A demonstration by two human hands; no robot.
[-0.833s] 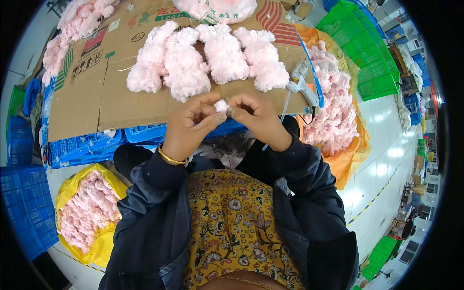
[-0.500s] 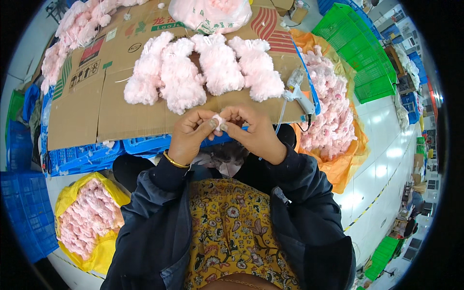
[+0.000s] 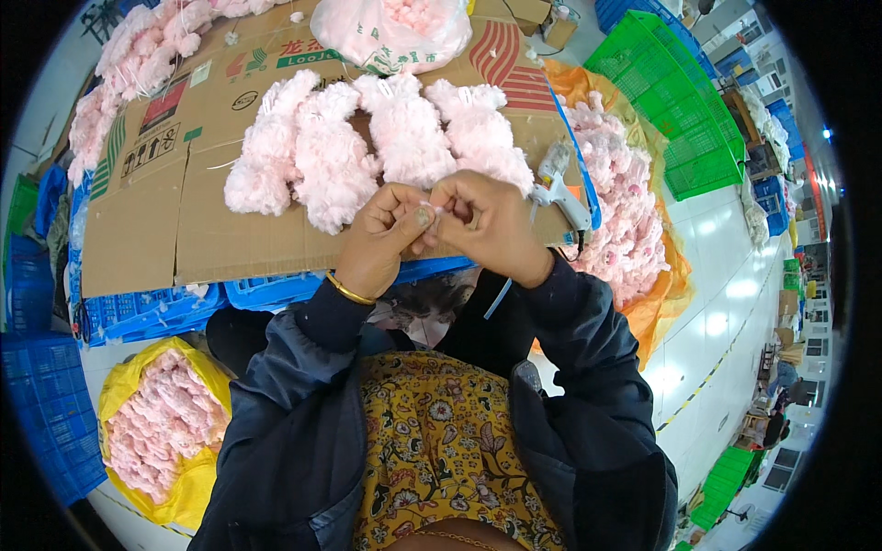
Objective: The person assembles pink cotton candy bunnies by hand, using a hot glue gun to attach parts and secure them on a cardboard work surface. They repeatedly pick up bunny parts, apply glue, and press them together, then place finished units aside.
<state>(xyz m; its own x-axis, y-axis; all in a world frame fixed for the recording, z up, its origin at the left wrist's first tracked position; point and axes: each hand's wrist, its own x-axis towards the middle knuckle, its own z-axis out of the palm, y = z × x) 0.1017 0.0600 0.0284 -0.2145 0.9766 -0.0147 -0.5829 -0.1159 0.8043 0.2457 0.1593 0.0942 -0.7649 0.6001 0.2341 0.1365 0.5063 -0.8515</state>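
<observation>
Head cam, hands (image 3: 491, 223) tog., fingers (image 3: 395, 195) curled, pinching sm. pale bit (image 3: 436, 211)

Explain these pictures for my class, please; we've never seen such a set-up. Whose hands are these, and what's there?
No machine here: a person works with a bare left hand and right hand. The view comes from a wide fisheye camera on their head, looking down, so straight edges bend. On the cardboard lie four fluffy pink pieces, with a white glue gun to their right and a pink-filled plastic bag beyond them. The fingers meet around a small pale piece, mostly hidden.
</observation>
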